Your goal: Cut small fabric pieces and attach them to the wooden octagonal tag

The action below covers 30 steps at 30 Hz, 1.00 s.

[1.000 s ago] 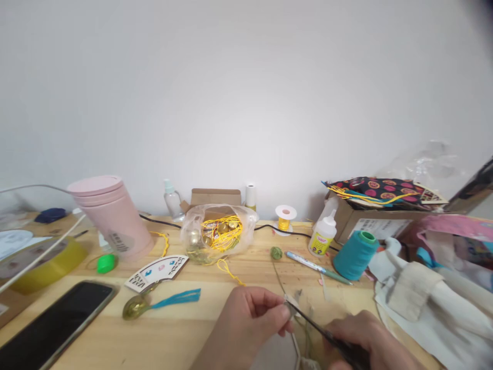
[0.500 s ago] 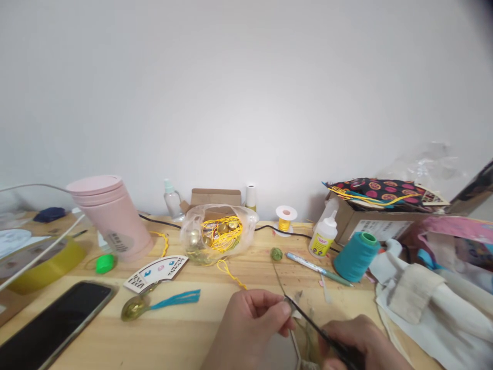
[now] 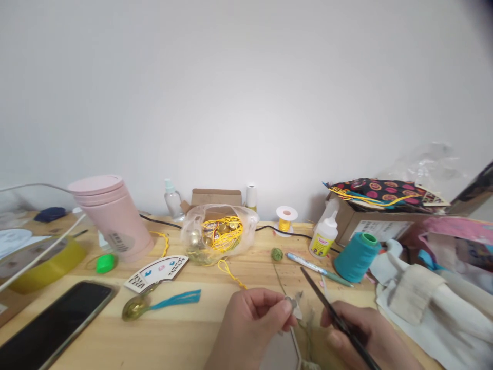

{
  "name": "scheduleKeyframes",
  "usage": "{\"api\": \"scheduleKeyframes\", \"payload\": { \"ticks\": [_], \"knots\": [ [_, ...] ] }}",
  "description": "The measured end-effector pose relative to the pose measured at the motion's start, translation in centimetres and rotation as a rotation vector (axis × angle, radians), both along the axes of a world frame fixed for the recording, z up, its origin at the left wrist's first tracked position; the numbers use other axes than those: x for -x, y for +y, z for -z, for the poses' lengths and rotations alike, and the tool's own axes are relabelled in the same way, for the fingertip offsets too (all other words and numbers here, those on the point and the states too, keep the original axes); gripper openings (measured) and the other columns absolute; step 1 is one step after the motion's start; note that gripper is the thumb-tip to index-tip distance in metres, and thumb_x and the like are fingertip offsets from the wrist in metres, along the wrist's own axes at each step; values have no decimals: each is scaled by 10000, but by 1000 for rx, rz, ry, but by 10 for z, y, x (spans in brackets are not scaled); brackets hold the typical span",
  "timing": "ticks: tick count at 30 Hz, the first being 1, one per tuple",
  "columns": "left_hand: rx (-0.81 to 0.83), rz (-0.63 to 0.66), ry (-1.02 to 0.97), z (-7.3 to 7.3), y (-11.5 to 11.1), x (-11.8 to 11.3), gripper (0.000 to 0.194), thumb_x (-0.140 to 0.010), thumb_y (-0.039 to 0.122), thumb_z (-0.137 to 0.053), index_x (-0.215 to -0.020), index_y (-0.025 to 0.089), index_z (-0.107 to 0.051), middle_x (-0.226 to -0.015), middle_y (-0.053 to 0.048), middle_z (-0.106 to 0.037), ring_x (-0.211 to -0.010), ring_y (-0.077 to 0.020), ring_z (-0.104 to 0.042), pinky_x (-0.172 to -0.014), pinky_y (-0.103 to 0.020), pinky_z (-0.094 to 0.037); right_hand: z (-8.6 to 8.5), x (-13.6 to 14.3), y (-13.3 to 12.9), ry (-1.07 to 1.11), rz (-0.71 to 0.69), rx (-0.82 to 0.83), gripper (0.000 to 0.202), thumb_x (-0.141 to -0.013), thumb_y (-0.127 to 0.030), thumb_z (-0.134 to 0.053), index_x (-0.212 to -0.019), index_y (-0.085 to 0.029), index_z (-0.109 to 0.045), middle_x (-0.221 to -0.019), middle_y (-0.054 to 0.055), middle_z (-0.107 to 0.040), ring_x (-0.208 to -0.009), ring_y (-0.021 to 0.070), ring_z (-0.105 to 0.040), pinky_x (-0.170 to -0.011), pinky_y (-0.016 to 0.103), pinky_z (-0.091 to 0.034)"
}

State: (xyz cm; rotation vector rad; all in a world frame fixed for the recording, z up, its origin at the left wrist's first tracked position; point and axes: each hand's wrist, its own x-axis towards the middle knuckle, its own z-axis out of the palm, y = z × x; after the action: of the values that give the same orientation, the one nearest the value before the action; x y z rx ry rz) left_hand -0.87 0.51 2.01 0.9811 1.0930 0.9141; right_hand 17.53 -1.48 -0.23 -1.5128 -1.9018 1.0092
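Note:
Near the bottom centre, my left hand (image 3: 256, 326) pinches a small grey-white piece (image 3: 293, 305) between thumb and forefinger. Green thread (image 3: 280, 277) runs from that piece up to a small green ball (image 3: 276, 253). To the right, my right hand (image 3: 360, 334) is closed round a slim dark tool (image 3: 323, 300), its tip pointing up and left, apart from my left hand. Below my hands lies a pale, flat, hexagon-edged piece (image 3: 283, 352), partly hidden.
A bag of yellow cord and gold bells (image 3: 194, 239) stands behind. A glue bottle (image 3: 322, 240), teal thread cone (image 3: 356, 257) and pen (image 3: 306, 263) lie right. A phone (image 3: 54, 329), pink tumbler (image 3: 115, 221) and fan-shaped piece (image 3: 154, 272) are left.
My right hand has turned and shifted right. The dark tool's tip has moved up and away from my left fingers, which still pinch the small piece.

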Motion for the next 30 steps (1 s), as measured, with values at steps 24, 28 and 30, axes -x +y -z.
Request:
{"api": "scheduleKeyframes", "payload": {
  "ticks": [24,28,30],
  "knots": [
    [-67,-43,-35,-2,-4,-7,133,-571,267,-688,-496,157,-689,-479,2,-657,-527,-117,-558,-538,-178,-430,-18,38,7,423,196,-238,150,-706,-292,-588,-789,-210,-494,-690,-14,-566,-554,119,-498,-521,214,-432],
    [-85,-24,8,-2,-6,-10,125,-576,271,-687,-526,159,-708,-522,-16,-692,-565,-151,-594,-575,-205,-460,-19,43,3,455,214,-201,125,-696,-240,-553,-789,-214,-473,-620,-30,-585,-540,128,-560,-537,227,-471],
    [-73,-18,19,-2,-6,-10,124,-576,271,-689,-528,158,-710,-516,-15,-689,-569,-154,-595,-576,-209,-461,-17,43,2,455,219,-221,117,-687,-223,-544,-783,-216,-476,-614,-31,-588,-546,134,-575,-544,232,-483]
  ]
}}
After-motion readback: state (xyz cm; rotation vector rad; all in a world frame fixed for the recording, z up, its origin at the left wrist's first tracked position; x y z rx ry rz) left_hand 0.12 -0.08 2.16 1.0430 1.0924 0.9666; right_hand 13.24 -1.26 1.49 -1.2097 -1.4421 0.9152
